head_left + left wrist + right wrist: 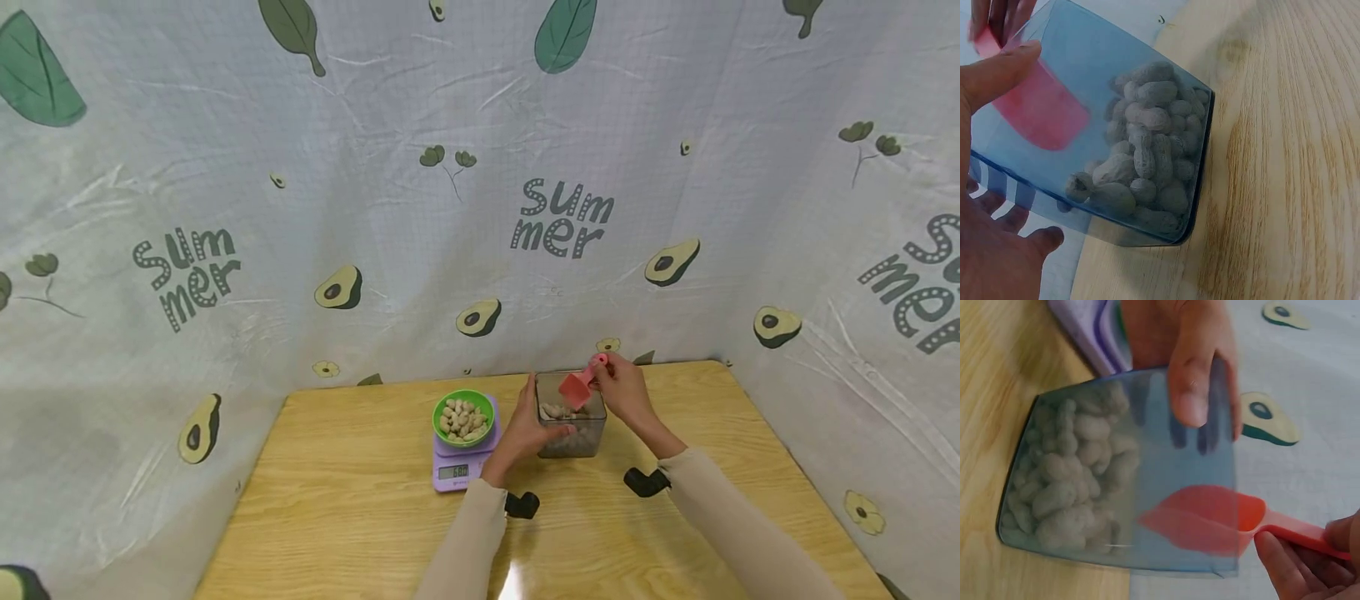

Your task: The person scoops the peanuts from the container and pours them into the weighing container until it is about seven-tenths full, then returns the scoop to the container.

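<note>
A clear, dark-tinted square container [570,442] stands on the table, partly filled with unshelled peanuts [1147,150]. My left hand [527,427] holds its left side, with the thumb across the front wall and the fingers around the far side. My right hand [624,390] pinches the handle of a pink-red scoop [1204,519] from above the container's right rim. The scoop's bowl dips inside the container, its tip just above the peanuts, and no peanut shows in it. Left of the container, a green bowl [465,445] of peanuts sits on a purple kitchen scale [444,454].
The scale's display [453,472] faces me and seems to read 680. All this stands on a wooden table [360,500]. A white curtain [405,250] printed with avocados and leaves hangs right behind the table's back edge and along both sides.
</note>
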`<state>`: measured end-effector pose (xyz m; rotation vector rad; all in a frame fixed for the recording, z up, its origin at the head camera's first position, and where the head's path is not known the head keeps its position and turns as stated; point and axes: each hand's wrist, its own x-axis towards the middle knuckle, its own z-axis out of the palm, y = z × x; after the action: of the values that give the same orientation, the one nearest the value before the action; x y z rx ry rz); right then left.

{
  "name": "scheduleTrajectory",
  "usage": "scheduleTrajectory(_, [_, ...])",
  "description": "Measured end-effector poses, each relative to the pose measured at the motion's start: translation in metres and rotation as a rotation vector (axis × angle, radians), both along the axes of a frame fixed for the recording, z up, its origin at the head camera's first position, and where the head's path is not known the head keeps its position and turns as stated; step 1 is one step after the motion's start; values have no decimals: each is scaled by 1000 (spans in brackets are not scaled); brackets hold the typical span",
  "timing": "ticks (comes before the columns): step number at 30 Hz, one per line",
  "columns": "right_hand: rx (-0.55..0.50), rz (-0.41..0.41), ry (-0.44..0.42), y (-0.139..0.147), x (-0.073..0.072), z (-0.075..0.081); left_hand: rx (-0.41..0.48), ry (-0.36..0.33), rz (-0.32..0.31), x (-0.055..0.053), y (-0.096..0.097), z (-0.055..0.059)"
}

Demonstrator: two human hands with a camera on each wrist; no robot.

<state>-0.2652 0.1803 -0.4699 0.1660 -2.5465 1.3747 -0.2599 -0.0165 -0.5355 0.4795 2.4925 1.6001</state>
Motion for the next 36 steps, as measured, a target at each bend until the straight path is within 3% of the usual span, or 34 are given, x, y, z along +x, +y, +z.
scheduleTrajectory(7, [214, 95, 82, -20, -14, -14, -26, 6, 28, 2, -1, -3])
scheduleTrajectory(13, [326, 174, 67, -31, -16, -19, -28, 20, 29, 3, -4, -2])
scheduleTrajectory(16, [308, 164, 33, -30, -14, -13, -29, 8, 30, 5, -6, -2])
scheduleTrajectory(20, [161, 123, -83, -28, -10, -2, -18, -12, 31, 7, -8, -1])
scheduleTrajectory(23, [108, 136, -160, -30, -9, 3, -4, -15, 35, 9, -9, 1])
scheduleTrajectory(26, [114, 157, -196, -30, -10, 4, 4, -12, 34, 11, -9, 2])
scheduleTrajectory(30, [3, 108, -252, -26, -11, 0, 11, -19, 31, 11, -8, 2])
scheduleTrajectory(32, [42, 125, -204, -26, -9, -2, 8, -19, 31, 10, -7, 1])
scheduleTrajectory(36, [316, 217, 9, -31, -5, -2, -2, -7, 26, 9, -5, 1])
